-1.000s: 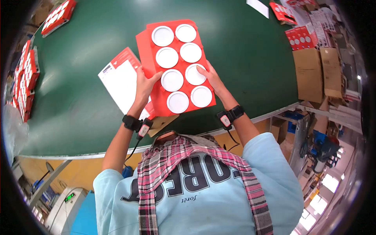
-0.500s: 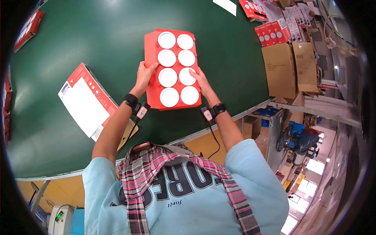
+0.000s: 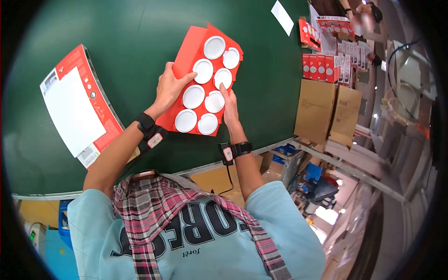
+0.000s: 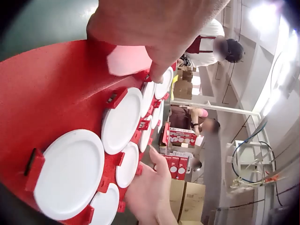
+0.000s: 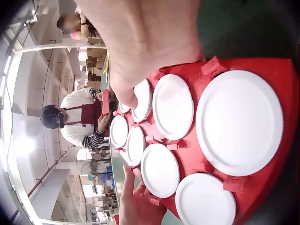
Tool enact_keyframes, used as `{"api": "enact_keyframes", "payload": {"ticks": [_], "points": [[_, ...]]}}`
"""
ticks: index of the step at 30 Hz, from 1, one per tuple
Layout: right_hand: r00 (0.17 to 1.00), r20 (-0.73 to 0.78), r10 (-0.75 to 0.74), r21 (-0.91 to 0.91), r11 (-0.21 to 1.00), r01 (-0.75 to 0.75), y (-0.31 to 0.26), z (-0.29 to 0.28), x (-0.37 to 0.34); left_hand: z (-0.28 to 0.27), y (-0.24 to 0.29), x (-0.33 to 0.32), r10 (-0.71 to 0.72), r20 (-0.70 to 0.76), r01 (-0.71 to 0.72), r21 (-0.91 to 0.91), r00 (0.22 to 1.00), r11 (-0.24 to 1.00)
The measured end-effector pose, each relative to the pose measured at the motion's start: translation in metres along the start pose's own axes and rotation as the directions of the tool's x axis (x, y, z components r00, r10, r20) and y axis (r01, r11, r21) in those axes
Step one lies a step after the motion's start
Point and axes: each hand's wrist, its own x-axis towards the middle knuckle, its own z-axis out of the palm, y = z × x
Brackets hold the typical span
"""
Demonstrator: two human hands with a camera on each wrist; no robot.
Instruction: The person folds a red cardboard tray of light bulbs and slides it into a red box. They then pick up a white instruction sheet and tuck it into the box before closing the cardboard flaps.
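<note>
Both hands hold a red cardboard insert (image 3: 189,49) over the green table, its face set with two rows of white round discs (image 3: 193,96). My left hand (image 3: 170,88) grips its left edge, thumb on the front beside a disc. At the opposite edge my right hand (image 3: 230,106) holds it, with the thumb pressing on a disc. Small red tabs (image 4: 117,101) stand at the disc rims in the left wrist view. In the right wrist view, the left hand (image 5: 140,206) supports the far edge. A red-and-white printed box (image 3: 105,116) lies left of the insert.
Brown cartons (image 3: 317,109) stand at the table's right edge, with red boxes (image 3: 322,67) behind them. A white card (image 3: 282,17) lies at the far right of the green table (image 3: 130,37). Another person (image 5: 77,117) works across the room.
The insert has turned, its top leaning right, and its face has tilted. Both hands keep hold of it. The printed box sits farther left in view as the head view shifts.
</note>
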Motion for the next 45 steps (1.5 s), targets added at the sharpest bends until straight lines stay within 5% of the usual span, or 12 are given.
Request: {"api": "enact_keyframes", "payload": {"ticks": [14,17,20,24,29,37,41,45], "points": [[0.998,0.031,0.049,-0.283,0.958,-0.038,-0.044,0.038,-0.019,-0.018,-0.010,-0.021,-0.008,-0.020,0.007,-0.051,1.000,0.999],[0.998,0.002,-0.062,-0.372,0.926,0.058,-0.035,0.035,-0.015,-0.020,-0.012,-0.019,-0.001,-0.019,-0.001,-0.071,1.000,0.997],[0.987,-0.063,0.146,-0.152,0.976,-0.154,-0.049,0.035,-0.018,-0.026,-0.004,-0.022,-0.056,0.041,0.059,-0.079,0.998,0.995],[0.979,-0.187,0.077,-0.539,0.825,-0.168,-0.040,0.038,-0.008,-0.024,-0.007,-0.026,-0.047,0.032,0.049,-0.058,0.998,0.997],[0.981,-0.165,0.100,-0.638,0.748,-0.183,-0.023,0.028,0.009,-0.030,-0.005,-0.028,-0.054,0.024,0.055,-0.066,0.998,0.996],[0.987,-0.157,0.036,-0.265,0.961,-0.077,-0.079,0.045,0.021,-0.035,0.004,-0.027,-0.079,0.040,0.081,-0.040,0.996,0.996],[0.994,-0.106,0.026,-0.388,0.919,-0.066,-0.070,0.046,0.047,-0.032,0.006,-0.029,-0.052,0.040,0.055,-0.062,0.998,0.997],[0.971,-0.225,-0.082,-0.516,0.855,-0.048,-0.056,0.053,0.048,-0.030,0.006,-0.031,-0.068,0.024,0.069,-0.042,0.997,0.997]]}}
